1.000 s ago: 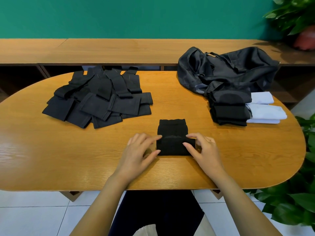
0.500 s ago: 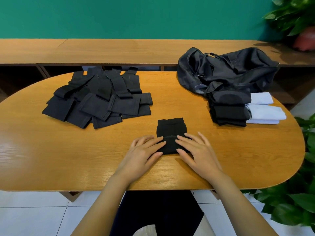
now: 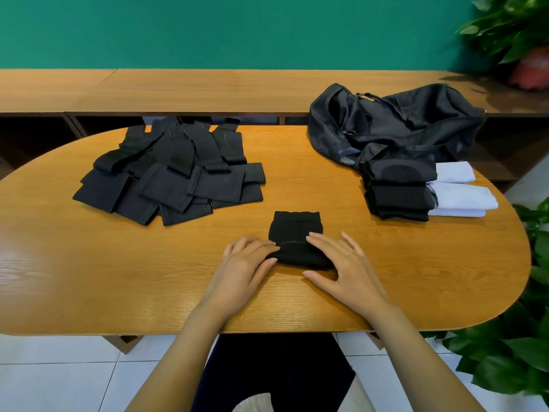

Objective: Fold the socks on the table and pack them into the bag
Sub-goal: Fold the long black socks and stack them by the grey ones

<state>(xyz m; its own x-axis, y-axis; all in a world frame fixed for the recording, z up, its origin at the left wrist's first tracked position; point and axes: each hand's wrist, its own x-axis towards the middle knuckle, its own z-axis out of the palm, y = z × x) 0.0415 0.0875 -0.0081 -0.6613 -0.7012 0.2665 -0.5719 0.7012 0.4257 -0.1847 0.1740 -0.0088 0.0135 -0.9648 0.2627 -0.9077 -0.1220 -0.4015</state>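
A folded black sock (image 3: 295, 230) lies on the wooden table (image 3: 89, 278) near its front middle. My left hand (image 3: 242, 267) touches the sock's left near edge with its fingertips. My right hand (image 3: 341, 264) lies flat over the sock's right near part, fingers straight. A heap of several unfolded black socks (image 3: 175, 176) sits at the back left. At the right, folded black socks (image 3: 399, 185) are stacked beside folded white socks (image 3: 459, 194). The black bag (image 3: 395, 120) lies slumped at the back right.
A long wooden shelf (image 3: 208, 87) runs behind the table under the green wall. Potted plants stand at the far right (image 3: 517, 28) and beside the table's right end (image 3: 523, 346). White floor tiles show below the front edge.
Both hands have slid inward and up onto the folded sock. The sock looks shorter and more compact than a second ago.
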